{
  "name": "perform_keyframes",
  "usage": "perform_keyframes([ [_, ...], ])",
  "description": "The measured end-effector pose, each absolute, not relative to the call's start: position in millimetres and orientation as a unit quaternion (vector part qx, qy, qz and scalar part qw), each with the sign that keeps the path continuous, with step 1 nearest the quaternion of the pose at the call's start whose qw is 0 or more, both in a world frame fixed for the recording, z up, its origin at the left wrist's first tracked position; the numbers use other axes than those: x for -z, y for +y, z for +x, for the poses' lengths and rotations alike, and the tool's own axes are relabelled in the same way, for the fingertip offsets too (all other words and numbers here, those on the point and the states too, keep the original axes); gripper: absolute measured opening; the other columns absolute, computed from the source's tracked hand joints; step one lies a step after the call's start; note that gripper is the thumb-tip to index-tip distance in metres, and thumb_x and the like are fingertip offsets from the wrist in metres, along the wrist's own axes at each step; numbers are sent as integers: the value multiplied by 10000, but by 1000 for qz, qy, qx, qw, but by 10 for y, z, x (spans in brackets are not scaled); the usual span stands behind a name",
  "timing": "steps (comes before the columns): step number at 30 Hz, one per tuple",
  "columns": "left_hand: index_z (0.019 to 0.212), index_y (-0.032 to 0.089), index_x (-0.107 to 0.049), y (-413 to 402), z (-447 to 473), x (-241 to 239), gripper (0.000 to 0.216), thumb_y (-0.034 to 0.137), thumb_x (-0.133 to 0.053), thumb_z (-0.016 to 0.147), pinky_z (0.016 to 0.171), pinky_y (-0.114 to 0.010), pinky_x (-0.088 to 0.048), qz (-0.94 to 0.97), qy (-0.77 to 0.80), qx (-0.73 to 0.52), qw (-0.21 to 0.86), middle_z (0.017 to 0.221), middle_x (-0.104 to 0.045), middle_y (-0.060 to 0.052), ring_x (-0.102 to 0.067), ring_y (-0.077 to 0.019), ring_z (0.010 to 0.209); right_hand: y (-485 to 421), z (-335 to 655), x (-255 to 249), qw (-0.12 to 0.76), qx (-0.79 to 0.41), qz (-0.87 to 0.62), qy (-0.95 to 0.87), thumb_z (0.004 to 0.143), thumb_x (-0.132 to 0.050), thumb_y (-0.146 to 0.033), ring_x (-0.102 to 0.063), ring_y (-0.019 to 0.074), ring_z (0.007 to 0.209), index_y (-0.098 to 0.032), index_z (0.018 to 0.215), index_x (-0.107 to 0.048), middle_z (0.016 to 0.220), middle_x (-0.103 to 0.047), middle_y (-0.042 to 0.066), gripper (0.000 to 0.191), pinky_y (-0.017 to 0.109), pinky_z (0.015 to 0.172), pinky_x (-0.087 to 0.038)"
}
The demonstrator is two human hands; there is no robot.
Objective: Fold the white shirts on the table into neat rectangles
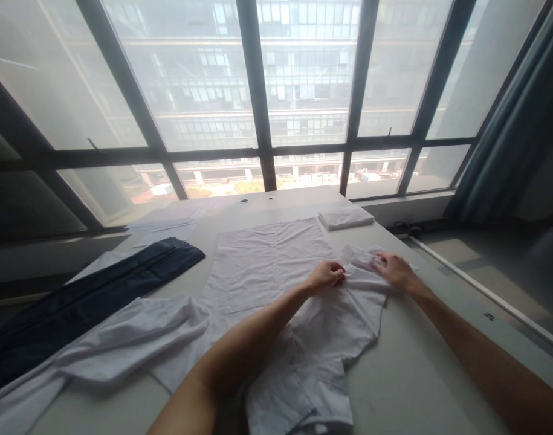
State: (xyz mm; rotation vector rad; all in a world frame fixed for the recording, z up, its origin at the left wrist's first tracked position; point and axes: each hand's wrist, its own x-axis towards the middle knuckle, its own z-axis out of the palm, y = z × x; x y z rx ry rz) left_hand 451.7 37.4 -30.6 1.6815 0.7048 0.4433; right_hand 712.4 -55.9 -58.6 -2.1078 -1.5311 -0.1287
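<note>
A white shirt (271,254) lies spread on the white table, its body wrinkled toward the window side. One sleeve stretches out to the left and the other is bunched to the right. My left hand (328,275) pinches the shirt's fabric near the base of the right-hand sleeve, fingers closed. Farther right, my right hand (394,270) has its thumb and fingers closed on the gathered end of that sleeve. Part of the shirt in the foreground is hidden beneath my left forearm.
Dark navy folded cloth (99,296) runs along the table's left side, on more white fabric. A folded white cloth (346,217) sits near the far right corner of the white table (407,362). Tall windows (303,72) stand behind, and a dark curtain (512,127) hangs on the right.
</note>
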Motion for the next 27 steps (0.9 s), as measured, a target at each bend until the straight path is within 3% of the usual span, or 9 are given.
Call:
perform_keyframes([
  [5, 863, 108, -702, 369, 4476, 262, 109, 91, -595, 877, 716, -266, -573, 619, 314, -194, 693, 744, -717, -49, -661, -110, 614, -604, 7026, 444, 342, 43, -780, -523, 834, -632, -376, -697, 280, 784, -195, 907, -750, 839, -753, 95, 229, 374, 717, -538],
  [7, 857, 102, -684, 374, 4469, 215, 71, 137, -633, 893, 788, -283, -585, 576, 301, -190, 736, 780, -722, -76, -697, -130, 683, -635, 6925, 351, 408, 80, -739, -530, 853, -605, -351, -674, 275, 777, -160, 902, -728, 850, -731, 121, 233, 382, 724, -543],
  [10, 946, 86, -660, 402, 4460, 143, 188, 264, -602, 949, 909, -352, -580, 472, 271, -179, 819, 970, -731, -164, -745, -205, 864, -694, 6689, 228, 462, 125, -669, -568, 888, -573, -308, -649, 253, 782, -155, 929, -710, 881, -700, 128, 209, 377, 753, -553],
  [13, 1073, 78, -629, 458, 4438, 81, 429, 465, -456, 1012, 913, -441, -587, 358, 276, -173, 875, 1094, -700, -211, -743, -277, 957, -764, 6400, 157, 413, 62, -615, -669, 903, -561, -247, -670, 237, 841, -198, 986, -726, 943, -703, 103, 191, 354, 782, -565],
  [16, 1083, 101, -642, 514, 4394, 53, 519, 569, -437, 998, 833, -425, -607, 348, 299, -186, 869, 1008, -718, -165, -736, -270, 887, -838, 6149, 127, 309, -41, -549, -775, 917, -573, -228, -692, 241, 973, -248, 1131, -736, 1092, -721, 90, 270, 358, 851, -571],
  [18, 1028, 118, -660, 544, 4363, 64, 370, 469, -565, 963, 768, -367, -607, 395, 326, -185, 839, 890, -723, -117, -717, -232, 789, -872, 6048, 120, 264, -86, -507, -816, 934, -588, -246, -694, 238, 1039, -272, 1189, -732, 1173, -724, 81, 294, 362, 901, -568],
  [21, 940, 131, -641, 583, 4339, 106, 120, 219, -682, 870, 677, -299, -587, 453, 377, -206, 781, 719, -662, -40, -660, -173, 638, -872, 6049, 122, 285, -81, -491, -819, 953, -589, -274, -698, 238, 1073, -270, 1164, -748, 1182, -742, 74, 264, 373, 950, -559],
  [24, 960, 134, -617, 618, 4341, 96, 139, 91, -645, 831, 665, -300, -587, 463, 388, -234, 762, 698, -622, -8, -638, -155, 602, -824, 6243, 128, 356, -19, -539, -763, 970, -548, -294, -708, 253, 1033, -243, 1097, -759, 1109, -761, 83, 251, 399, 936, -560],
  [27, 1008, 115, -621, 647, 4329, -51, 208, 31, -573, 824, 721, -345, -604, 468, 369, -244, 765, 773, -659, -43, -671, -176, 662, -782, 6554, 145, 401, 36, -598, -693, 982, -503, -321, -709, 260, 976, -211, 1015, -755, 1025, -763, 97, 277, 409, 916, -552],
])
